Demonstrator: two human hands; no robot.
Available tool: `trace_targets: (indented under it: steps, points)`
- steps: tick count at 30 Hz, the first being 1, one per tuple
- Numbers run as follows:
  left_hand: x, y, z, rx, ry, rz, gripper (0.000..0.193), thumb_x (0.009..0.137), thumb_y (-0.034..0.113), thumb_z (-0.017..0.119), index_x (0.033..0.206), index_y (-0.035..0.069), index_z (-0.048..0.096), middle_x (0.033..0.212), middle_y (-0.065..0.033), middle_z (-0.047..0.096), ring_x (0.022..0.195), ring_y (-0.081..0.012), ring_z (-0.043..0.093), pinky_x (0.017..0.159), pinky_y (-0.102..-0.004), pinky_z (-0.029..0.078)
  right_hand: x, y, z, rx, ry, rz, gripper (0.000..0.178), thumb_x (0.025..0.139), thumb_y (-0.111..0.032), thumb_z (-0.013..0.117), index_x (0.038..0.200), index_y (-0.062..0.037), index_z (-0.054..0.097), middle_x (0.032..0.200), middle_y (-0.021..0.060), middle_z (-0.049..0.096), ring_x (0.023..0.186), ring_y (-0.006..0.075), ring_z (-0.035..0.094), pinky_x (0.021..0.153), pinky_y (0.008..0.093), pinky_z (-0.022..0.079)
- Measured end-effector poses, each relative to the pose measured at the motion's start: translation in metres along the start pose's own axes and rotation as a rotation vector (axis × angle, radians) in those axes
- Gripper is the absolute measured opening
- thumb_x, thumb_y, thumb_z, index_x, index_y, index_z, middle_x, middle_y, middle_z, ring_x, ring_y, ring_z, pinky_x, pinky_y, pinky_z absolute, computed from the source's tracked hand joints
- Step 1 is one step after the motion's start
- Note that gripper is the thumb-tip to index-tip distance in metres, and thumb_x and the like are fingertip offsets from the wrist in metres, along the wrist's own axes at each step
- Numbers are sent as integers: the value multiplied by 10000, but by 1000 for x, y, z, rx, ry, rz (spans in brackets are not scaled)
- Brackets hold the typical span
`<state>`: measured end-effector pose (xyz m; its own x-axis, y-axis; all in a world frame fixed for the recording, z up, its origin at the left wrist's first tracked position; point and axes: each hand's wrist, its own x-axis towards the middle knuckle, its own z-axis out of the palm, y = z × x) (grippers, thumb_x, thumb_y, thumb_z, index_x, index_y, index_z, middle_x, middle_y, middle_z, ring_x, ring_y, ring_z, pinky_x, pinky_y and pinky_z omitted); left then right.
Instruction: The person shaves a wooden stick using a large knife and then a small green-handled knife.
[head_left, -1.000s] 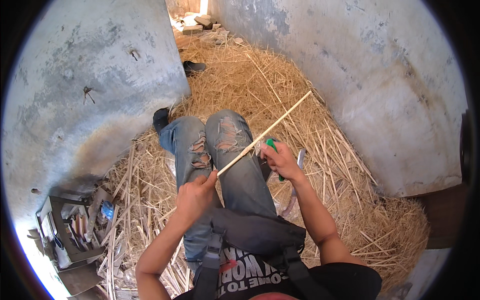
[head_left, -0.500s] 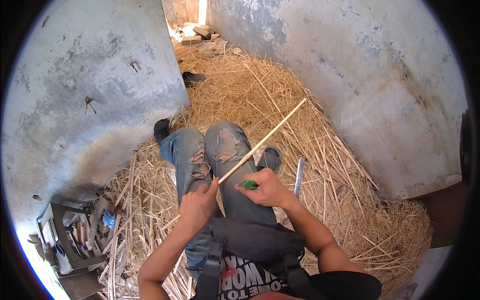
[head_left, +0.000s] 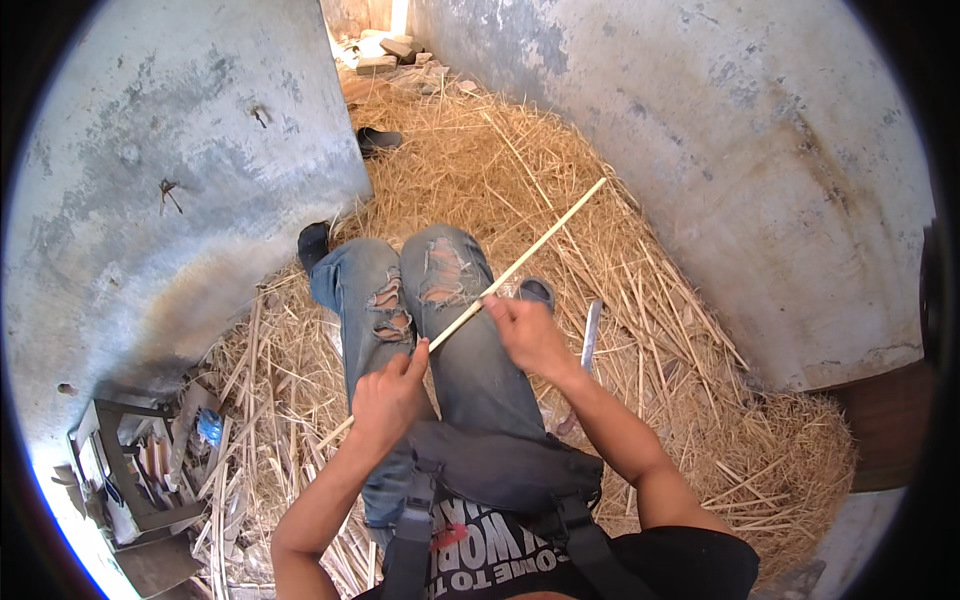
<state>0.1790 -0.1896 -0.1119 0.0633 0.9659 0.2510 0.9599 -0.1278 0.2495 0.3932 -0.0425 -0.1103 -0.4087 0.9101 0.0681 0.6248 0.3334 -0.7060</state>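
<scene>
A long, thin pale stick [head_left: 547,235] slants across my thighs, its far end up to the right and its near end passing under my left wrist. My left hand [head_left: 388,400] is closed round its lower part, thumb on top. Farther up, my right hand [head_left: 527,338] is closed at the stick beside my right knee, with the thumb against it. The inside of the right fist is hidden, so the small green object seen there earlier does not show. A long metal blade [head_left: 591,330] lies on the ground right of my right forearm.
Straw and shavings [head_left: 460,170] cover the floor, with loose strips [head_left: 640,350] at right. Worn walls [head_left: 690,130] stand on both sides. Dark slippers [head_left: 378,140] lie about. A box of odds and ends [head_left: 140,470] stands at lower left; bricks [head_left: 385,55] lie at the far end.
My right hand has moved up and forward from beside the stick onto it, and the green object has gone out of sight. My left hand keeps its hold. The view has shifted slightly.
</scene>
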Motion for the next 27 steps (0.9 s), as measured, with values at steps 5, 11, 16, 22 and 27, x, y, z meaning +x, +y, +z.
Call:
trace_targets:
  steps: [5,11,16,22,27]
  points:
    - [1,3,-2,16,22,20,507,796,52,596,1299,112,627,763,-63,566,591,-255,648,486,-395,508,32,19,-38,-39,157,219,570,1046,-448,427,836,17,681,690,298,610,650,398,646,645,487,473]
    - [-3,0,7,30,44,25,510,793,45,593,1299,103,624,766,-54,568,595,-247,650,488,-387,511,0,8,6,-34,63,-93,587,1047,-453,433,796,22,670,631,269,587,559,369,574,575,450,438]
    - [1,6,4,63,35,37,515,788,51,598,1299,109,623,762,-51,564,596,-241,653,488,-378,514,29,21,-39,39,195,134,603,1061,-422,402,734,37,616,577,257,545,549,401,561,599,488,436]
    - [-5,-1,7,69,53,39,527,792,47,598,1315,107,609,764,-53,562,597,-238,654,479,-377,512,1,-1,-6,48,23,24,593,1047,-427,447,745,59,605,598,264,561,567,403,573,614,479,447]
    - [-1,4,8,48,52,29,526,792,54,603,1316,111,607,766,-56,556,586,-244,648,477,-380,511,16,9,-17,185,162,78,569,1051,-392,459,726,65,553,568,203,469,522,250,432,533,421,371]
